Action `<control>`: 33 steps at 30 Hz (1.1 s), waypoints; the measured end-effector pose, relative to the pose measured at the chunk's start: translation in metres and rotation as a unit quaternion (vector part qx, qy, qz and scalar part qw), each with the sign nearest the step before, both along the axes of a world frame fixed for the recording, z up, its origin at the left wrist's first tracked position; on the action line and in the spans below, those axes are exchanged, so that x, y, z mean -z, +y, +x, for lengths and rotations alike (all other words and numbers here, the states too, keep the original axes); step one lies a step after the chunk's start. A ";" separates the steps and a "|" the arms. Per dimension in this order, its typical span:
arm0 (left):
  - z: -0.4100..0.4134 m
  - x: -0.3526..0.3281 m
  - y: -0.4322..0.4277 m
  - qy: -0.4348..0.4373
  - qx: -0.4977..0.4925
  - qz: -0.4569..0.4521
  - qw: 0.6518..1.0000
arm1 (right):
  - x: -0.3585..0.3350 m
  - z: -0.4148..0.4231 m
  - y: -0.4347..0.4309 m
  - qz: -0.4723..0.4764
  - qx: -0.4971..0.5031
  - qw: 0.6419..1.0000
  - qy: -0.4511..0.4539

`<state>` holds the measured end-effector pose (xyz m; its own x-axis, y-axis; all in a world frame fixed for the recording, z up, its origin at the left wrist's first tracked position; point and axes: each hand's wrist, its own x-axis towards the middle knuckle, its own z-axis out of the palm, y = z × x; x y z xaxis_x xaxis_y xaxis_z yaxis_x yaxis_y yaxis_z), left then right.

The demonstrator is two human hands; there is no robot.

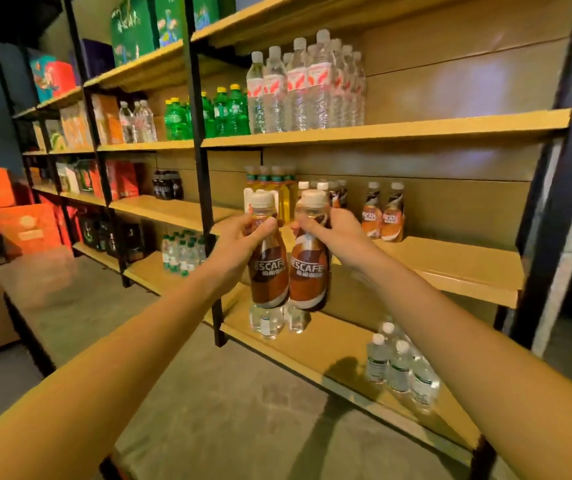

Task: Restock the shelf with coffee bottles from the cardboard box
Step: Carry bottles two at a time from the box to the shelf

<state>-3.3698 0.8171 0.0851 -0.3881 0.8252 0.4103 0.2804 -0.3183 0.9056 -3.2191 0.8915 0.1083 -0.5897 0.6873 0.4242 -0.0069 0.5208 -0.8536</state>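
My left hand grips the neck of a brown coffee bottle with a white cap. Right beside it, my right hand grips the neck of a second brown coffee bottle. Both bottles hang upright, side by side, in front of the middle wooden shelf. Two more coffee bottles stand on that shelf to the right, and several others stand behind my hands. The cardboard box is not in view.
Yellow tea bottles stand at the shelf's left. Water bottles and green soda bottles fill the shelf above. Small water bottles sit on the bottom shelf. Black uprights divide the bays. Orange boxes stand far left.
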 end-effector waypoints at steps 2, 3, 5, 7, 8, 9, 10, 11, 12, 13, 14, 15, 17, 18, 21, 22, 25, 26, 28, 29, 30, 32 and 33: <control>-0.006 0.000 0.034 -0.010 0.027 0.005 1.000 | -0.001 -0.001 0.026 0.001 0.036 0.999 -0.002; -0.009 0.001 0.051 -0.013 0.041 0.009 0.999 | -0.001 -0.002 0.038 -0.003 0.049 0.999 0.001; -0.015 0.003 0.084 -0.016 0.068 0.007 0.998 | 0.002 -0.004 0.063 -0.007 0.070 0.997 0.009; -0.022 0.005 0.119 -0.009 0.089 0.004 0.996 | 0.003 -0.006 0.087 -0.006 0.109 0.994 0.006; -0.025 0.005 0.135 -0.003 0.102 0.005 0.995 | 0.003 -0.007 0.098 -0.006 0.125 0.992 0.007; -0.028 0.005 0.152 -0.003 0.119 0.008 0.993 | 0.003 -0.010 0.109 -0.008 0.139 0.990 0.011; -0.032 0.005 0.167 -0.007 0.139 0.010 0.990 | 0.004 -0.012 0.121 -0.013 0.152 0.988 0.019; -0.036 0.005 0.183 -0.012 0.162 0.010 0.987 | 0.004 -0.015 0.132 -0.017 0.166 0.986 0.028; -0.041 0.004 0.198 -0.009 0.184 0.008 0.983 | 0.004 -0.019 0.142 -0.020 0.183 0.982 0.034; -0.046 0.003 0.215 -0.002 0.205 0.004 0.979 | 0.003 -0.022 0.151 -0.023 0.203 0.978 0.036; -0.049 0.002 0.229 0.005 0.224 -0.001 0.975 | 0.004 -0.026 0.160 -0.027 0.219 0.975 0.038; -0.053 0.002 0.243 0.007 0.239 -0.005 0.971 | 0.005 -0.030 0.169 -0.031 0.234 0.971 0.040; -0.058 0.001 0.268 0.009 0.265 -0.014 0.964 | 0.007 -0.037 0.185 -0.038 0.264 0.963 0.042; -0.059 0.000 0.279 0.008 0.275 -0.020 0.961 | 0.007 -0.039 0.193 -0.041 0.277 0.959 0.045; -0.062 -0.001 0.312 -0.002 0.303 -0.027 0.953 | 0.008 -0.043 0.215 -0.045 0.310 0.949 0.048; -0.062 0.000 0.322 -0.010 0.311 -0.029 0.950 | 0.009 -0.043 0.223 -0.047 0.320 0.945 0.049; -0.058 0.004 0.347 -0.024 0.327 -0.032 0.944 | 0.012 -0.042 0.243 -0.042 0.352 0.934 0.050; -0.055 0.006 0.352 -0.024 0.328 -0.028 0.944 | 0.013 -0.041 0.250 -0.040 0.361 0.930 0.051; -0.051 0.012 0.362 -0.031 0.324 -0.026 0.945 | 0.016 -0.039 0.260 -0.039 0.374 0.925 0.053; -0.049 0.014 0.367 -0.033 0.324 -0.027 0.945 | 0.017 -0.038 0.265 -0.039 0.380 0.923 0.052; -0.048 0.017 0.371 -0.033 0.321 -0.027 0.946 | 0.019 -0.036 0.270 -0.039 0.384 0.921 0.050; -0.043 0.021 0.380 -0.034 0.314 -0.028 0.949 | 0.024 -0.033 0.280 -0.040 0.389 0.919 0.049; -0.041 0.023 0.385 -0.036 0.310 -0.027 0.950 | 0.027 -0.031 0.284 -0.040 0.390 0.918 0.052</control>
